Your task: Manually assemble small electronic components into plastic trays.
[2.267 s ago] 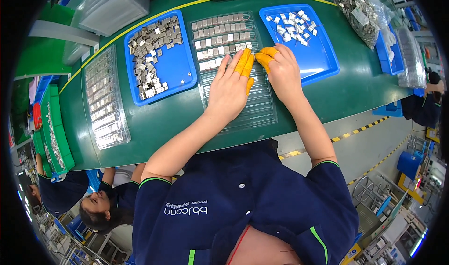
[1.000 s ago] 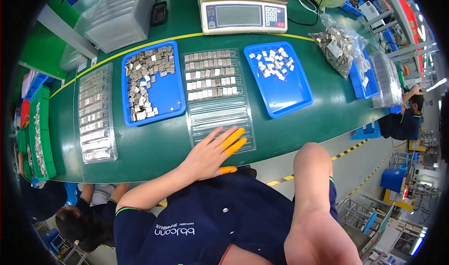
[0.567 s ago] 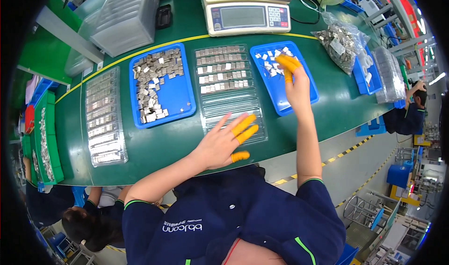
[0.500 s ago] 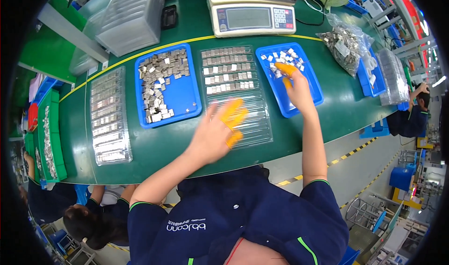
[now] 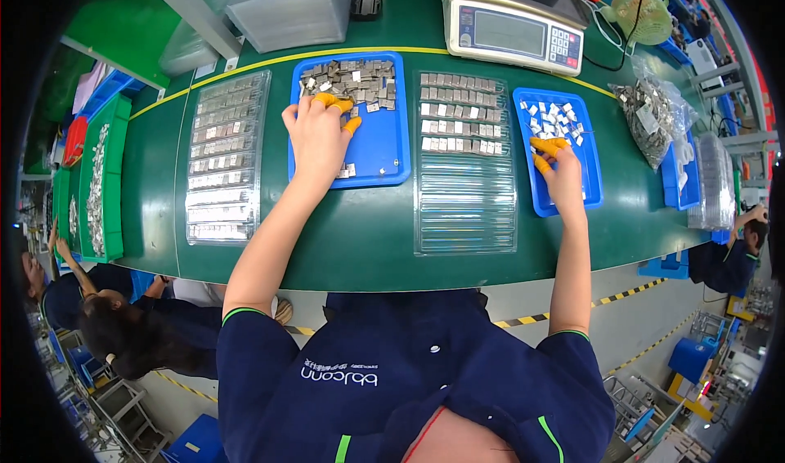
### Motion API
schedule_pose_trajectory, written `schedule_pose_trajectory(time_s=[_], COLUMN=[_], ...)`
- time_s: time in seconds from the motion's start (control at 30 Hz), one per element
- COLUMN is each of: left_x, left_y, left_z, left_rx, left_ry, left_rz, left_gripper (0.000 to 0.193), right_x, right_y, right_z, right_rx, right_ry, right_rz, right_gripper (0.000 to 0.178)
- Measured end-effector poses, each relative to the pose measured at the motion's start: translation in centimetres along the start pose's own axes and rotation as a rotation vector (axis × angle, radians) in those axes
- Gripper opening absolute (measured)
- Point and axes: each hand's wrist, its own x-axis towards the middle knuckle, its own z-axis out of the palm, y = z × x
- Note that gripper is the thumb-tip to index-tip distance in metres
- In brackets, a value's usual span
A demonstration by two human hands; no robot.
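My left hand (image 5: 317, 140), yellow cots on some fingers, reaches into a blue tray (image 5: 384, 154) of small silvery metal connector shells (image 5: 372, 79). Its fingers are bent and apart over the pieces; I make out nothing held. Over the near left part of a second blue tray (image 5: 587, 192) is my right hand (image 5: 562, 173), also with yellow finger cots. Thumb and forefinger stand apart there, with no piece visible between them. White-faced small connectors (image 5: 556, 120) lie beyond its fingers. Between the hands, a clear ribbed blister tray (image 5: 466, 205) holds several rows of metal pieces in its far part.
A filled clear blister tray (image 5: 225, 156) lies at left, near green bins (image 5: 114, 177). Stacked clear trays (image 5: 290, 13) and a weighing scale (image 5: 515, 34) stand behind. At right are a bag of metal parts (image 5: 646, 111) and a small blue bin (image 5: 683, 173). Other people sit at both sides.
My left hand has moved from above the middle blister tray leftward into the tray of metal shells. My right hand stays at its blue tray, a little nearer me. The view has shifted.
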Motion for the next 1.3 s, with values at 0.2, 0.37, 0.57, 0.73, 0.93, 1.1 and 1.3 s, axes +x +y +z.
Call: schedule_pose_trajectory(time_s=[0.2,0.37,0.57,0.73,0.93,1.1,1.3], left_x=[0.0,-0.1,-2.7,-4.6,-6.1,-6.5,-6.7], left_y=[0.1,0.3,3.9,6.8,9.0,9.8,9.8], left_z=[0.2,-1.5,-4.3,-4.0,-3.5,-3.9,-4.1], left_rx=[-0.056,-0.500,-1.539,-1.711,-1.788,-1.767,-1.763], left_ry=[0.029,-0.135,-0.495,-0.452,-0.380,-0.381,-0.350], left_rz=[0.092,-0.249,-0.742,-0.759,-0.715,-0.694,-0.681], left_gripper=[0.020,0.017,0.022,0.022,0.021,0.020,0.021], right_x=[-0.4,-1.3,-3.8,-4.9,-5.9,-6.7,-6.9], right_y=[1.3,0.1,-6.4,-9.4,-10.9,-11.6,-11.7], right_z=[0.2,-0.4,0.6,2.7,3.8,4.0,3.9], right_rx=[0.015,0.386,0.863,0.919,1.084,1.119,0.784], right_ry=[0.083,0.265,0.199,0.004,-0.119,-0.136,-0.037], right_rz=[-0.055,0.158,0.068,0.130,0.153,0.154,-0.010], right_gripper=[0.021,0.022,0.033,0.022,0.020,0.020,0.021])
